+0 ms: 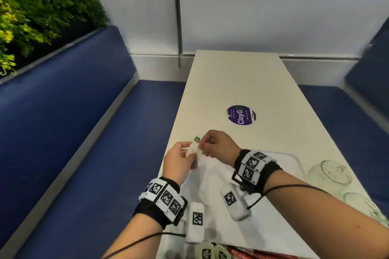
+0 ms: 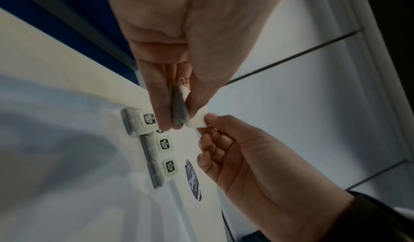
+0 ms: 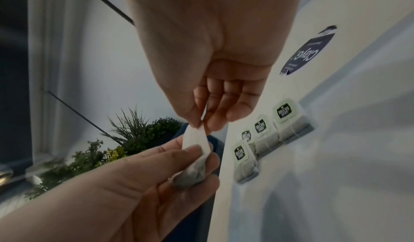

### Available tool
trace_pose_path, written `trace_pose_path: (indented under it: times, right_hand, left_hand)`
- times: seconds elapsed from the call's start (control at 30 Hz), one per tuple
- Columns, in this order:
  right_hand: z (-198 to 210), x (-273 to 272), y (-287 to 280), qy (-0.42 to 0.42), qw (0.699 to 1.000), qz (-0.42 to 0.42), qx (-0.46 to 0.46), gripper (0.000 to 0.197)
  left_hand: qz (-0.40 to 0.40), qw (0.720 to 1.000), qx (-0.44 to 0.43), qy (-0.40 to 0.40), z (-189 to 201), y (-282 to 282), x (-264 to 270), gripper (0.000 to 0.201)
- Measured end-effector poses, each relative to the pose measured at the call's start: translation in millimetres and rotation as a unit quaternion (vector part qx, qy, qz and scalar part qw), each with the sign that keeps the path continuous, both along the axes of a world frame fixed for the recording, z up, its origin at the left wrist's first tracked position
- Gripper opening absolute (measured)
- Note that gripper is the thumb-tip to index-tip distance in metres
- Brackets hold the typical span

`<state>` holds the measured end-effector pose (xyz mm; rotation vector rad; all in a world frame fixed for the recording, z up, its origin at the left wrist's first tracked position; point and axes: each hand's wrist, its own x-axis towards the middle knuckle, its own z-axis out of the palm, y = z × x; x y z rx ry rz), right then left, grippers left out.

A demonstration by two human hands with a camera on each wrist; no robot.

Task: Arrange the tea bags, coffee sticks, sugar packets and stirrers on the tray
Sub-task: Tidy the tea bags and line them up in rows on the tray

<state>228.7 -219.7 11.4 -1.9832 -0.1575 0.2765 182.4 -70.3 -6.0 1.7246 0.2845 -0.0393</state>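
Note:
Both hands hold one white tea bag (image 1: 194, 149) above the far left corner of the white tray (image 1: 294, 156). My left hand (image 1: 192, 154) grips the bag's filled lower part (image 2: 179, 109) between thumb and fingers. My right hand (image 1: 202, 143) pinches its upper paper corner (image 3: 197, 139). Several tea bags with green tags (image 3: 283, 113) lie in a row along the tray's far edge (image 2: 164, 144). In the head view the hands hide that row, apart from one green tag (image 1: 197, 139).
A round purple sticker (image 1: 241, 115) marks the table beyond the tray. Two glass jars (image 1: 330, 174) lie to the tray's right. More tagged tea bags (image 1: 207, 252) and red packets (image 1: 252, 254) sit at the near edge. A blue bench (image 1: 105, 132) runs along the left.

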Motion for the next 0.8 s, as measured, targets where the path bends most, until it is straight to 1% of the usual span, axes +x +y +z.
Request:
trace_pose_path:
  times: [0.07,0.1,0.17,0.23,0.3,0.33,0.4,0.43,0.47,0.5,0.57,0.6,0.7,0.73,0.8]
  right_hand:
    - [5,-8,-5,-0.003,1.0,-0.019,-0.001,0.012]
    - [6,-11,-8,-0.015,0.999,-0.039,-0.003,0.014]
    - [6,-19,-14,-0.043,0.995,-0.087,-0.023,0.015]
    - [3,-27,-20,-0.058,0.992,-0.105,-0.05,0.013]
    - [0,-37,-22,-0.05,0.992,-0.098,-0.062,0.011]
    - [-2,-41,-23,-0.044,0.993,-0.092,-0.058,0.011]
    - [-7,-45,-26,-0.026,0.995,-0.084,-0.036,0.01]
    - [-9,-47,-29,-0.014,0.997,-0.078,-0.019,0.01]
    - [-13,-47,-32,-0.001,0.997,-0.072,-0.006,0.011]
    - [-16,-46,-35,0.01,0.998,-0.068,-0.005,0.014]
    - [-24,-42,-40,0.023,0.997,-0.067,-0.038,0.019]
    - [-27,-40,-41,0.028,0.996,-0.064,-0.048,0.018]
    - [-31,-34,-38,0.048,0.997,-0.048,-0.023,0.008]
    - [-31,-31,-36,0.05,0.998,-0.045,-0.02,0.008]
    - [-33,-22,-31,0.05,0.997,-0.042,-0.038,0.013]
  left_hand:
    - [-0.006,0.999,0.031,-0.007,4,-8,-3,0.029]
    - [-0.01,0.998,0.065,-0.016,6,-12,-4,0.03]
    - [-0.021,0.985,0.164,-0.038,8,-19,-10,0.033]
    - [-0.06,0.97,0.232,-0.048,6,-27,-17,0.037]
    - [-0.098,0.961,0.256,-0.034,2,-35,-24,0.038]
    - [-0.105,0.958,0.263,-0.03,-2,-38,-26,0.035]
    - [-0.105,0.958,0.266,-0.028,-11,-41,-26,0.02]
    - [-0.105,0.962,0.251,-0.028,-16,-41,-26,0.013]
    - [-0.104,0.967,0.23,-0.026,-19,-40,-25,0.011]
    - [-0.102,0.973,0.206,-0.024,-21,-38,-25,0.011]
    - [-0.087,0.983,0.164,-0.014,-24,-35,-20,0.008]
    - [-0.076,0.987,0.143,-0.003,-26,-32,-17,0.006]
    - [-0.067,0.993,0.09,0.028,-34,-24,-7,0.007]
    - [-0.07,0.993,0.09,0.032,-36,-22,-4,0.006]
    - [-0.068,0.989,0.127,0.026,-36,-16,3,0.01]
